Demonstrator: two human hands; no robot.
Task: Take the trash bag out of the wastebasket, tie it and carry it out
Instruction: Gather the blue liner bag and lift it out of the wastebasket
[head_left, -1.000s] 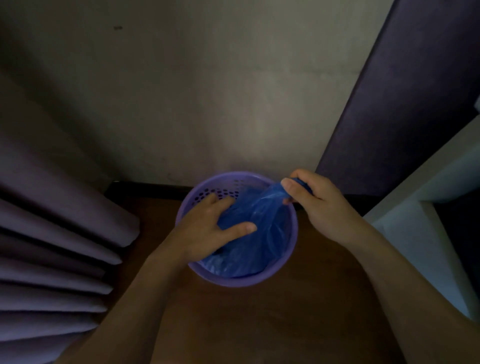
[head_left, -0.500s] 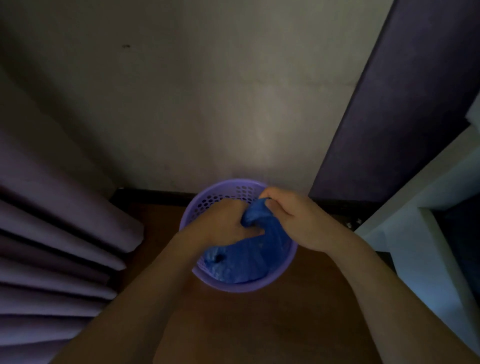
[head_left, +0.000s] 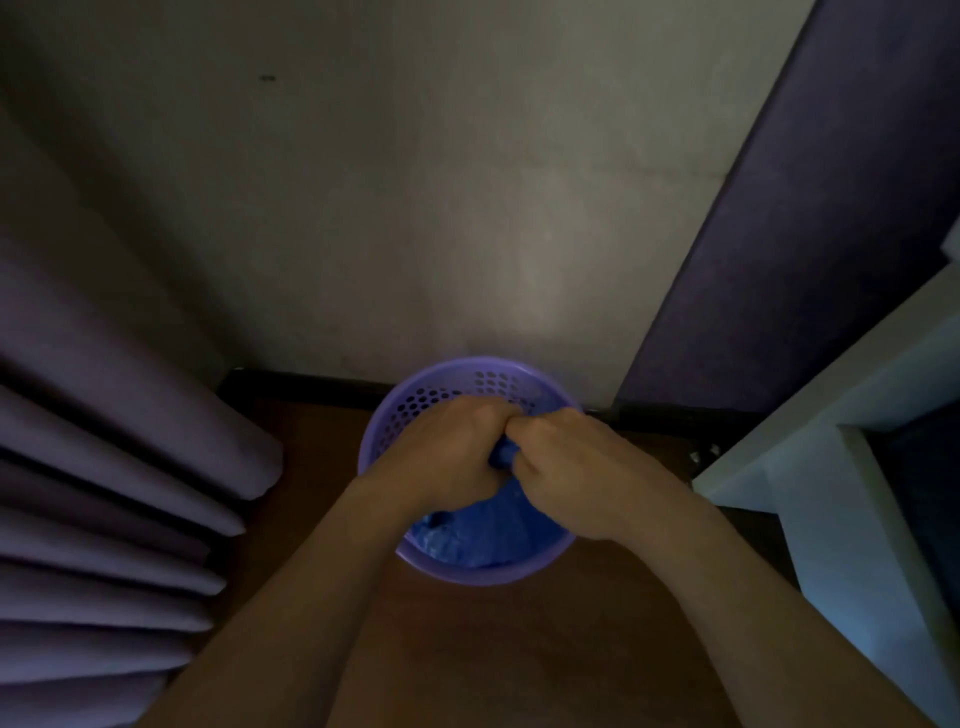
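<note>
- Head view, lower centre of the frame: the left hand (head_left: 447, 457) and the right hand (head_left: 566, 467) are pressed knuckle to knuckle, both closed around a gathered twist of the blue trash bag (head_left: 483, 535); only a small blue stub shows between them.
- The rest of the bag lies slack inside the purple wastebasket (head_left: 467, 571), which stands on the brown floor (head_left: 519, 649) against the wall's dark skirting (head_left: 301, 382).
- Risk, as I judge it: the film is thin and bunched, so a sharp pull at the neck could tear it or let part of the mouth slip free, leaving an opening for rubbish to spill.
- If the bag clings to the perforated wall, lifting may drag the light wastebasket up with it and tip it, since neither hand steadies the rim.
- The light is dim, and the hands hide the neck; I cannot tell whether the whole mouth is gathered, so a knot tied now might miss a fold.
- The curtain (head_left: 104, 493) at lower left and the white furniture (head_left: 831, 493) at right stand near; a swinging bag could brush or snag on them on the way out.
</note>
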